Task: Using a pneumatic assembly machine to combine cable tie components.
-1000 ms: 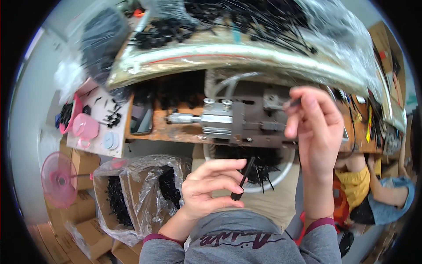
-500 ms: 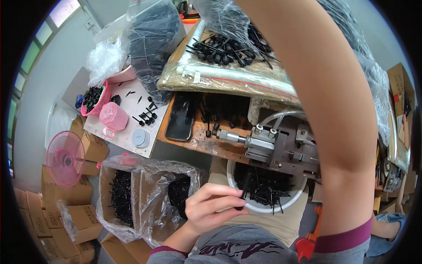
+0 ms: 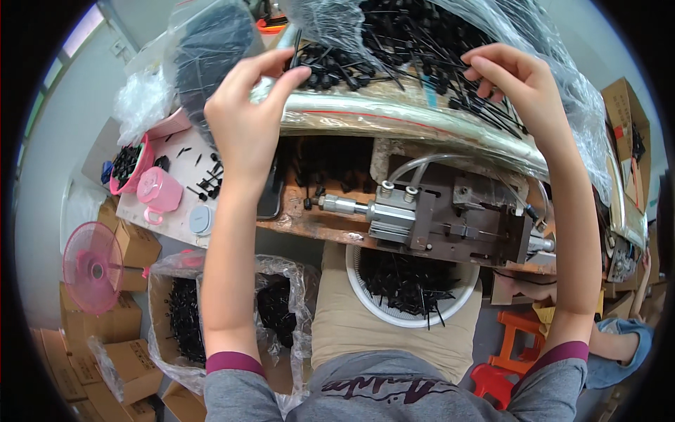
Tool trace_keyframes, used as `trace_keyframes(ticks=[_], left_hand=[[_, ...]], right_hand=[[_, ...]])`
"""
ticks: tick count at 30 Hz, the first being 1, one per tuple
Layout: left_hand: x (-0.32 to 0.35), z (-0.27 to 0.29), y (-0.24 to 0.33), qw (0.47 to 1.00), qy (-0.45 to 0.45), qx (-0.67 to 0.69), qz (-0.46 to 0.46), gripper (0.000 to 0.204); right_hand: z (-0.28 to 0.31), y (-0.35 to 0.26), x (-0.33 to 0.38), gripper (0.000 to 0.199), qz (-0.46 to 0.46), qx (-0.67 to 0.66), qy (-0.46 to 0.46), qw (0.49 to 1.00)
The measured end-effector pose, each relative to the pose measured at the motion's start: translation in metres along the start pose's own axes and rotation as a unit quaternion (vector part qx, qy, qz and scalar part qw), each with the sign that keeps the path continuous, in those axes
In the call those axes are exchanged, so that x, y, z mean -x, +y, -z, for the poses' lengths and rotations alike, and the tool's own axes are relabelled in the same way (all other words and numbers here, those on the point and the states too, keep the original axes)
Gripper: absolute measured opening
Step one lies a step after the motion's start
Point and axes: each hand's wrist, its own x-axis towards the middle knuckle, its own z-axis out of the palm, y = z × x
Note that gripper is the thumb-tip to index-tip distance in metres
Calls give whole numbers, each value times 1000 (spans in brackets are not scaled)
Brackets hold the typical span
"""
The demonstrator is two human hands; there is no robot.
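Note:
My left hand [image 3: 249, 105] is raised at the near left edge of the padded shelf. A thin black stick-shaped part [image 3: 296, 46] shows between its thumb and forefinger. To the right, my right hand [image 3: 517, 81] hovers over a heap of black long-stemmed parts [image 3: 429, 42]. Its fingers are curled in towards the thumb; anything between them is hidden. Below both hands sits a metal fixture with a pneumatic cylinder [image 3: 394, 221] and clear hoses. A white round basket [image 3: 358, 299], holding more black parts, rests on my lap.
Plastic-lined cartons [image 3: 211, 271] of black parts stand at lower left. A side table [image 3: 133, 204] carries a pink mug [image 3: 160, 190], a pink basket [image 3: 144, 156] and loose parts. Beyond are a pink fan [image 3: 93, 267] and a red stool [image 3: 492, 383]. Another person's arm [image 3: 615, 344] shows at right.
My left hand has risen from beside the lap basket to the shelf. My right forearm has swung right, baring the fixture and the heap. The view has shifted slightly.

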Motion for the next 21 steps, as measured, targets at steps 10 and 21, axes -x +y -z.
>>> trace_keyframes(ticks=[10,21], left_hand=[[-12,-57,45,986,-109,24,-124,33],[69,-40,116,954,-215,88,-191,35]], right_hand=[[32,43,20,31,-42,308,-42,950],[32,70,1,29,-3,291,-121,949]])
